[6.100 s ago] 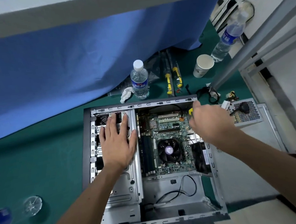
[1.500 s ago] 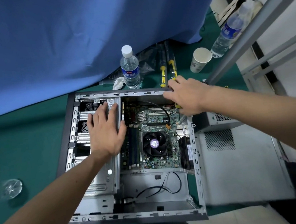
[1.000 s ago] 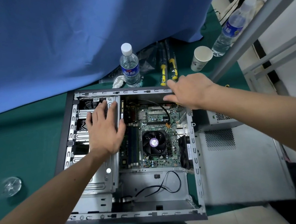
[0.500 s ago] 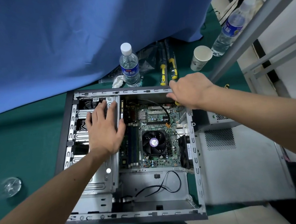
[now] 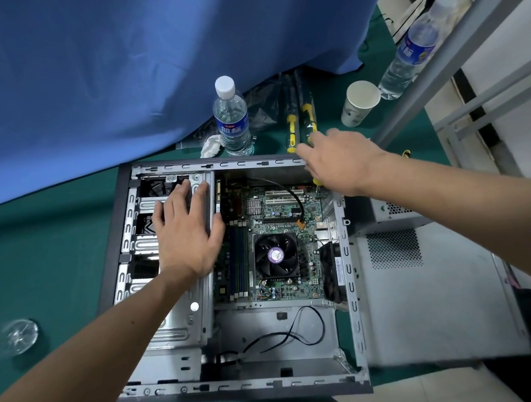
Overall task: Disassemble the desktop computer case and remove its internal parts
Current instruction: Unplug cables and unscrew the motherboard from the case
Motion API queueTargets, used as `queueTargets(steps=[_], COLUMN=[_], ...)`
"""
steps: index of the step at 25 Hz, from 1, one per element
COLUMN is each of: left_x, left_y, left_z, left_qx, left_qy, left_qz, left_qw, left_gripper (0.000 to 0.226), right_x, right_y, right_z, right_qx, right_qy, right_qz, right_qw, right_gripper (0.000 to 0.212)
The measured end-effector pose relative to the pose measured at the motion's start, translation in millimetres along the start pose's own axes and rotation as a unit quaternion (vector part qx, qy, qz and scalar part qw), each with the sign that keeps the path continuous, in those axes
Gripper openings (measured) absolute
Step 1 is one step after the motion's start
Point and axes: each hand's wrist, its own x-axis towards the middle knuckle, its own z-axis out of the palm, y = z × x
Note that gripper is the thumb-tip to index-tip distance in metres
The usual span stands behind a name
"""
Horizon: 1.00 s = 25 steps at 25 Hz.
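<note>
Two hands over boxy steel case (image 5: 346,258), left hand (image 5: 190,237) flat-fingered, right hand (image 5: 341,161) fingers gripping yellow screwdriver (image 5: 315,181).

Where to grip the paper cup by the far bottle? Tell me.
Grip the cup round its side wall, below the rim, coming from the near side with the right hand. It stands upright with its mouth open, and the far bottle crowds its other side.
</note>
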Motion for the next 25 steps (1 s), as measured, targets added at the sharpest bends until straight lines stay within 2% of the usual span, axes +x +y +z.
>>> queueTargets(steps=[2,4,8,9,11,13,14,16,19,21,23,25], left_x=[-1,-1,0,0,0,-1,-1,-1,0,-1,-1,-1], left_y=[0,0,0,0,0,0,0,0,1,0,-1,-1], left_z=[0,0,0,0,0,-1,-1,-1,-1,0,0,1], left_qx=[-0.007,-0.007,-0.002,-0.003,-0.007,-0.01,-0.009,-0.008,-0.01,-0.01,-0.007,-0.005], left_qy=[0.001,0.001,0.001,0.001,0.0,-0.001,-0.001,-0.001,0.0,0.003,0.001,0.0], left_qz=[-0.001,-0.001,-0.003,-0.003,-0.002,-0.002,-0.002,-0.003,-0.003,-0.002,-0.004,-0.003], left_qw=[1.0,1.0,1.0,1.0,1.0,1.0,1.0,1.0,1.0,1.0,1.0,1.0], left_gripper=[0.06,0.061,0.061,0.061,0.061,0.061,0.061,0.061,0.06,0.06,0.06,0.06], right_x=[0,0,-1,1,2,0,-1,-2,-1,-1,-1,-3], right_y=[3,2,-1,-1,2,4,4,-1,-6,-6,-4,-5], right_z=[-1,-4,-1,-1,0,0,0,2,3,5,5,3], right_qx=[0.07,0.065,-0.012,-0.012,0.037,0.082,0.064,0.003,-0.025,-0.003,0.021,0.0], right_qy=[-0.044,-0.066,-0.019,-0.009,-0.016,-0.053,-0.062,-0.047,-0.018,-0.008,-0.014,-0.012], right_qz=[-0.059,-0.086,0.027,0.031,-0.005,-0.054,-0.066,-0.026,0.041,0.0,-0.068,-0.088], right_qw=[0.995,0.992,0.999,0.999,0.999,0.994,0.994,0.999,0.999,1.0,0.997,0.996], right_gripper=[0.032,0.036,0.048,0.046,0.028,0.036,0.042,0.045,0.042,0.028,0.039,0.044])
